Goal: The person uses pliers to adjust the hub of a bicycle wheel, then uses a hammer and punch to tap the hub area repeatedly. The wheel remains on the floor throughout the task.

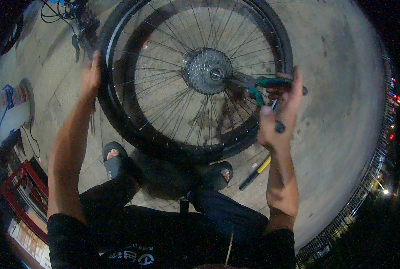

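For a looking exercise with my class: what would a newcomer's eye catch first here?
Probably the big wheel, upper centre, with its toothed cassette in the middle. Next, the green-handled pliers in the right hand, right of the cassette. Then the white bucket, far left.

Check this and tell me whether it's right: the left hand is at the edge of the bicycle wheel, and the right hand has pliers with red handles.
Not quite: the handles are green, not red, as the head view shows. The left hand is at the edge of the bicycle wheel, and the right hand has the pliers.
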`<action>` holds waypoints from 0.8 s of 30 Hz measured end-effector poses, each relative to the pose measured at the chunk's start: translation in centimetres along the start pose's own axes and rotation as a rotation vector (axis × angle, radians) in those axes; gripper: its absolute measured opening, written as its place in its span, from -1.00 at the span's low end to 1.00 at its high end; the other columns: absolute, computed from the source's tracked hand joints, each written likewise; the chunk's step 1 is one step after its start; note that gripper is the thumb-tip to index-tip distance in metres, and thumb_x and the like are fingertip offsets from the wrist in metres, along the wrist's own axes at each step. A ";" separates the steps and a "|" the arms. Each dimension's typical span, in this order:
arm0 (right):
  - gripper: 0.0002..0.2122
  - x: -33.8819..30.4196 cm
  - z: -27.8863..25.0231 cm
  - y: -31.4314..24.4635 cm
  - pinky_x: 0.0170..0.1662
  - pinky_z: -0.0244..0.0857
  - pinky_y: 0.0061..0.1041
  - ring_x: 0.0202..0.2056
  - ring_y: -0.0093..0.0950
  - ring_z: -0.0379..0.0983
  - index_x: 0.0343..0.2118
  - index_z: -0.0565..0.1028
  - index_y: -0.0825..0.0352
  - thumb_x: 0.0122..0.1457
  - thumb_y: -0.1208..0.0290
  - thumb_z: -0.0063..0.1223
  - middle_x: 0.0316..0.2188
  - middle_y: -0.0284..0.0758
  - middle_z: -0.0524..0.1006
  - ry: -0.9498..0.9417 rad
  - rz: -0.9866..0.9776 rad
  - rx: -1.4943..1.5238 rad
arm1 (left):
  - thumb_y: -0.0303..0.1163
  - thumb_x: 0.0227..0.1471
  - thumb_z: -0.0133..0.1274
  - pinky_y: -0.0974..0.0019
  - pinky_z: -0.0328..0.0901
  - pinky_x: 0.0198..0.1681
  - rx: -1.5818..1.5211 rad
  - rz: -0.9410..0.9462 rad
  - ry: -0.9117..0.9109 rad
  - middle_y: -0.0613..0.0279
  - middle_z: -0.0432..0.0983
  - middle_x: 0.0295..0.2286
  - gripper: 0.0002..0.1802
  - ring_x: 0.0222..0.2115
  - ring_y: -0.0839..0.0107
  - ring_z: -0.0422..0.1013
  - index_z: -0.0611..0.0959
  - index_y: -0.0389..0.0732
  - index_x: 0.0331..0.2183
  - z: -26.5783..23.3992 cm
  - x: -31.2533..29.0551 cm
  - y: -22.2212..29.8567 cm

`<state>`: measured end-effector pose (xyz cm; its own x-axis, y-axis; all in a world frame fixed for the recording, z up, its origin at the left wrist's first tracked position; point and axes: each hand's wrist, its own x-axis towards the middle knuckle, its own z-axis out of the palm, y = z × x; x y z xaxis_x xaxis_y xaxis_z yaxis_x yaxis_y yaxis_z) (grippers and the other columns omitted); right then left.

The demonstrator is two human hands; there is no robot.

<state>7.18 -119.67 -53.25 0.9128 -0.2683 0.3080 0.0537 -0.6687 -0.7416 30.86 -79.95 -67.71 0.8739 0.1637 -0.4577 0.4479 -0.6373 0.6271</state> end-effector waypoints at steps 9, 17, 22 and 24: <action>-0.24 -5.3 1.3 -2.8 -0.24 0.37 -0.55 -0.22 -0.42 0.42 0.25 0.04 0.28 -0.08 0.63 0.06 0.01 -0.17 0.32 -0.581 0.252 0.363 | 0.39 -0.04 -0.20 0.15 0.04 0.14 0.000 0.108 0.013 -0.16 0.32 0.03 -0.01 0.08 0.03 0.23 0.38 -0.34 0.08 -1.1 1.9 -0.4; -0.65 -14.3 9.2 -5.4 -0.30 0.36 -0.43 -0.39 -0.39 0.50 -0.11 0.36 0.28 0.00 0.46 0.12 -0.30 -0.28 0.52 -1.115 0.220 0.429 | -0.01 0.04 0.08 0.27 0.25 -0.07 0.354 0.842 0.347 0.03 0.43 -0.12 -0.41 -0.11 0.25 0.36 0.46 -0.32 -0.09 -2.5 -2.1 3.6; -0.60 -12.0 11.4 -5.2 -0.30 0.38 -0.41 -0.33 -0.42 0.48 -0.10 0.35 0.33 0.02 0.35 0.20 -0.29 -0.26 0.49 -0.742 0.613 0.616 | -0.08 -0.26 0.30 0.22 0.30 -0.05 0.312 0.824 -0.763 -0.02 0.43 -0.12 -0.14 -0.12 0.22 0.39 0.38 -0.31 0.04 -2.4 -15.8 9.8; -0.60 -9.8 12.5 -6.8 -0.30 0.39 -0.57 -0.27 -0.57 0.44 -0.06 0.32 0.36 0.08 0.36 0.18 -0.27 -0.29 0.47 -0.592 0.867 0.880 | -0.05 -0.36 0.35 0.17 0.27 0.01 0.423 1.213 -0.911 -0.13 0.35 -0.04 0.12 -0.05 0.06 0.36 0.17 -0.35 0.15 -2.2 -19.3 7.8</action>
<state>2.94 -103.87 -58.64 0.8081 0.1114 -0.5784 -0.5842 0.2774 -0.7627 17.88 -86.42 -52.66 0.1859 -0.9723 -0.1414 -0.6270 -0.2282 0.7449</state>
